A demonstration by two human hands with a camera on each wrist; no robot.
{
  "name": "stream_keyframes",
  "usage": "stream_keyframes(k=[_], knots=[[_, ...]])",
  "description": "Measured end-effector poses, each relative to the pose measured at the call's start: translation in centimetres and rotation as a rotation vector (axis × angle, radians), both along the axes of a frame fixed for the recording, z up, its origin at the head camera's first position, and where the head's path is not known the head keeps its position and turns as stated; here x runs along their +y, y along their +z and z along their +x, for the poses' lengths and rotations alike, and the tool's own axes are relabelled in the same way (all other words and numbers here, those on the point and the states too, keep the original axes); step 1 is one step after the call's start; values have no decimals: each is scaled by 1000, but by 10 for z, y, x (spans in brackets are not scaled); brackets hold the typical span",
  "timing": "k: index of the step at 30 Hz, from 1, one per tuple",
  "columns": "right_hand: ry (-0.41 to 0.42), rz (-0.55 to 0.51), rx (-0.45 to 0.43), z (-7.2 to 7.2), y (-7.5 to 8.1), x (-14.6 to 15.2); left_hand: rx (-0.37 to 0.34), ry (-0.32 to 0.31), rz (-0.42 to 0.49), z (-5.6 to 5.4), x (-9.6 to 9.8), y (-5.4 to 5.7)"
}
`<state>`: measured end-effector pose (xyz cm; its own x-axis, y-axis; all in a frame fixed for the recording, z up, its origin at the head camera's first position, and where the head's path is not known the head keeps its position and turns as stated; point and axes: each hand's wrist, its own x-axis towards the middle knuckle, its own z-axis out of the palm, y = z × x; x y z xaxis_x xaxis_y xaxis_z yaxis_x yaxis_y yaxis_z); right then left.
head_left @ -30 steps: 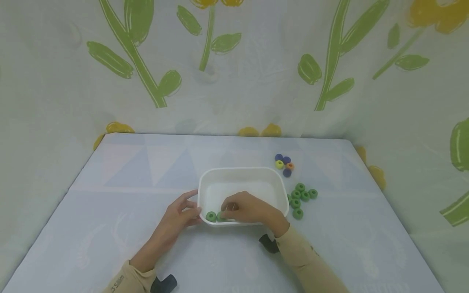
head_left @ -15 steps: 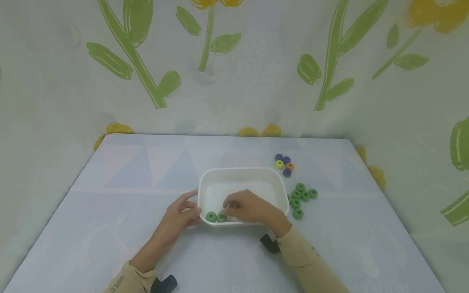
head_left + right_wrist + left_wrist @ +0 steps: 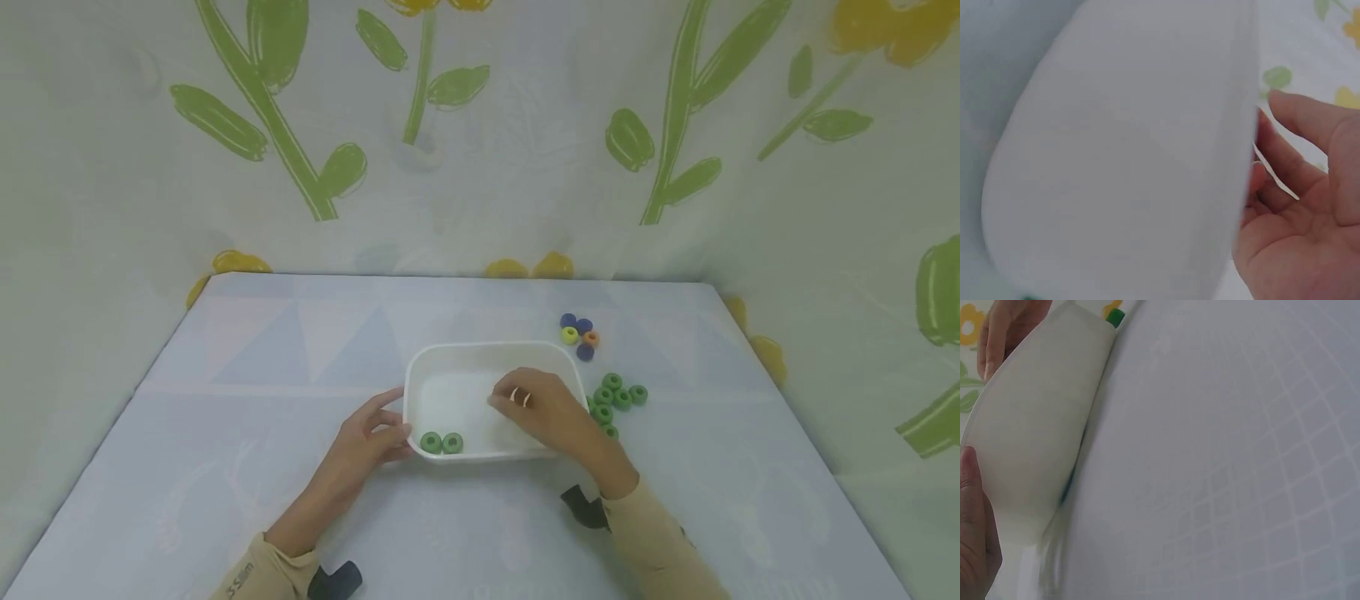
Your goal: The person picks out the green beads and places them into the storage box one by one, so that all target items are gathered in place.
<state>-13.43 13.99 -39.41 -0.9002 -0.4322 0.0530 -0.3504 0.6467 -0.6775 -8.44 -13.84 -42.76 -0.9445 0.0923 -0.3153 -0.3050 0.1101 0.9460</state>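
A white rectangular tray [image 3: 480,457] stands mid-table with two green beads [image 3: 431,442] side by side in its near left corner. My left hand [image 3: 370,433] holds its left end, thumb at the rim and fingers along the outside; the left wrist view shows the tray's outer wall [image 3: 1047,412]. Over the tray's right half, my right hand [image 3: 543,408] hovers with fingers loosely bent. Nothing shows between its thumb and fingers in the right wrist view, where the hand [image 3: 1304,200] appears beyond the tray's wall [image 3: 1116,150].
Several green beads [image 3: 622,400] lie on the table right of the tray, partly behind my right wrist. Farther back are a yellow bead [image 3: 569,336], an orange bead [image 3: 591,339] and dark blue ones [image 3: 585,352]. A flower-printed cloth [image 3: 525,167] hangs behind the table.
My right hand has let go of the green bead in the near left corner and moved up and to the right. The left hand stays at the tray's left end.
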Motion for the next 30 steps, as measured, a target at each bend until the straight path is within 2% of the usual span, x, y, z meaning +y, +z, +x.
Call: stream_keyframes(k=[3, 7, 12, 16, 19, 23, 30], knots=[[-70, -83, 84, 5, 4, 19, 3, -5, 5, 0, -1, -1], [-188, -143, 136, 13, 5, 48, 2, -9, 9, 0, -1, -1], [-360, -117, 112, 19, 0, 83, 3, -2, -9, -1, 0, -1], [-486, -117, 75, 18, -11, 110, 5, 2, -22, -2, 0, -2], [-557, -144, 84, 17, -22, 128, 8, -1, -17, -2, 0, -3], [-613, -129, 92, 16, -35, 148, 7, -7, -11, -2, -1, -4], [-653, -135, 93, 18, -41, 164, -2, 2, -25, -3, 2, -2]])
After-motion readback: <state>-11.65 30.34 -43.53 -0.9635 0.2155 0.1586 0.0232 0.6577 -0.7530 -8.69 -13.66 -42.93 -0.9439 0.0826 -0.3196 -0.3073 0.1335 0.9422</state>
